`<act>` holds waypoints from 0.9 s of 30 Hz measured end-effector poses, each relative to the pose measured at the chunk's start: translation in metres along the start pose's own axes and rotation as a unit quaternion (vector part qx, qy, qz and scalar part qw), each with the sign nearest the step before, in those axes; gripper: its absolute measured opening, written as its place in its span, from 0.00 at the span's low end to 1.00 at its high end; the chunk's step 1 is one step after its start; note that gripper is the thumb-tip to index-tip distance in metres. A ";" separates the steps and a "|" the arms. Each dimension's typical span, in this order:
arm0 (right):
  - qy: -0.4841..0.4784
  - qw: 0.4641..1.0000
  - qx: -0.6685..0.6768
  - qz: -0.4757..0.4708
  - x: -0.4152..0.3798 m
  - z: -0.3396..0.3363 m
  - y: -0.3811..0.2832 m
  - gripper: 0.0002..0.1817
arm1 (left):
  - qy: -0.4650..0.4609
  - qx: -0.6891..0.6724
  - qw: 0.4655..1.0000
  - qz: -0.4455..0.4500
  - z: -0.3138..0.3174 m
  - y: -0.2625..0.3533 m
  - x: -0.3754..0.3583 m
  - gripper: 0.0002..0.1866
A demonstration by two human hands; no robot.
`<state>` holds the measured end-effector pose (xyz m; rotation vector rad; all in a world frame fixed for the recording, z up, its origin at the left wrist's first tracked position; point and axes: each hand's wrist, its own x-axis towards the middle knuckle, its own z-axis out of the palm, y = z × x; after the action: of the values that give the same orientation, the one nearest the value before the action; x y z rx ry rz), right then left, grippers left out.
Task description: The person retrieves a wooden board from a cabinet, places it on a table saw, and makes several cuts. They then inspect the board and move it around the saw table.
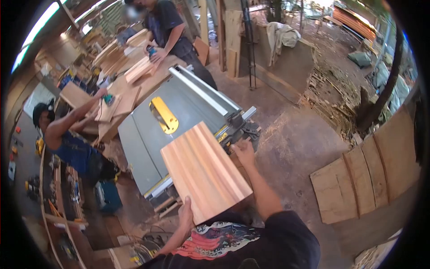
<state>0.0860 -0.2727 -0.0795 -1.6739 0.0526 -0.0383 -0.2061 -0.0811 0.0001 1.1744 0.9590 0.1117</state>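
Observation:
A striped glued-up wood panel (pixel 206 172) lies flat, its far end over the front of the table saw (pixel 143 134) and its near end close to my body. My left hand (pixel 186 214) grips the panel's near left edge, thumb on top and fingers beneath. Beyond the panel, a yellow throat plate (pixel 163 115) is set in the grey saw top. My right hand (pixel 244 151) is past the panel's right edge, at the saw's front rail beside the black fence head (pixel 237 125). Its fingers are curled; what they hold, if anything, is hidden. The rip fence (pixel 199 92) runs along the saw's right side.
A co-worker at left holds a green power tool (pixel 107 99) on a board. Another person behind the saw works with a blue tool (pixel 152 51) on stacked wood (pixel 139 69). Plywood sheets (pixel 367 168) lean at right. A teal case (pixel 107 196) stands on the floor at left.

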 end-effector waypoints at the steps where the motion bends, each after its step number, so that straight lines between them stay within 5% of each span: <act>1: -0.053 0.997 0.044 0.024 -0.020 -0.012 0.018 0.34 | 0.004 -0.003 1.000 0.010 0.013 0.001 -0.004 0.37; 2: -0.214 0.961 0.096 0.147 -0.046 -0.037 0.021 0.30 | 0.014 -0.018 1.000 0.006 0.020 -0.004 -0.007 0.37; 3: -0.190 0.875 0.383 0.229 -0.117 -0.047 0.017 0.33 | 0.004 -0.026 1.000 0.016 0.030 -0.010 -0.003 0.36; 5: -0.146 0.764 0.565 0.275 -0.160 -0.050 -0.001 0.38 | 0.002 -0.052 0.998 0.028 0.053 -0.014 0.010 0.34; 6: -0.157 0.767 0.555 0.283 -0.169 -0.055 -0.018 0.38 | -0.015 -0.050 0.998 0.035 0.061 -0.018 0.015 0.34; 8: -0.350 0.682 0.615 0.184 -0.190 -0.069 -0.053 0.41 | -0.034 -0.016 0.998 0.042 0.072 -0.017 0.021 0.32; 9: -0.270 0.753 0.561 0.210 -0.189 -0.064 -0.077 0.36 | -0.052 -0.024 0.997 0.047 0.078 -0.018 0.026 0.32; 10: -0.273 0.758 0.554 0.209 -0.179 -0.059 -0.076 0.36 | -0.073 -0.031 0.995 0.055 0.083 -0.017 0.033 0.32; 12: -0.129 0.856 0.369 0.340 -0.158 -0.045 -0.053 0.27 | -0.086 0.027 0.990 0.105 0.084 -0.018 0.041 0.31; 14: -0.051 0.888 0.313 0.334 -0.140 -0.039 -0.033 0.22 | -0.091 0.090 0.981 0.144 0.070 -0.024 0.055 0.29; 16: 0.020 0.899 0.341 0.274 -0.141 -0.022 -0.044 0.25 | -0.091 -0.145 0.985 -0.022 0.040 -0.030 0.094 0.24; 18: 0.035 0.884 0.368 0.287 -0.137 -0.009 -0.052 0.27 | 0.025 -0.415 0.903 -0.108 0.004 -0.042 0.149 0.22; 20: 0.051 0.870 0.402 0.281 -0.143 0.007 -0.060 0.29 | 0.078 -0.513 0.839 -0.163 -0.028 -0.050 0.202 0.29; 23: 0.072 0.894 0.377 0.232 -0.143 0.027 -0.074 0.31 | 0.197 -0.593 0.752 -0.210 -0.029 0.012 0.193 0.26; 27: 0.106 0.898 0.370 0.213 -0.142 0.044 -0.080 0.31 | 0.164 -0.543 0.793 -0.222 -0.049 -0.047 0.235 0.36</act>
<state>-0.0521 -0.2124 -0.0036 -0.8593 0.5085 0.0835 -0.1125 0.0601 -0.1759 -0.1624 1.1864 0.4340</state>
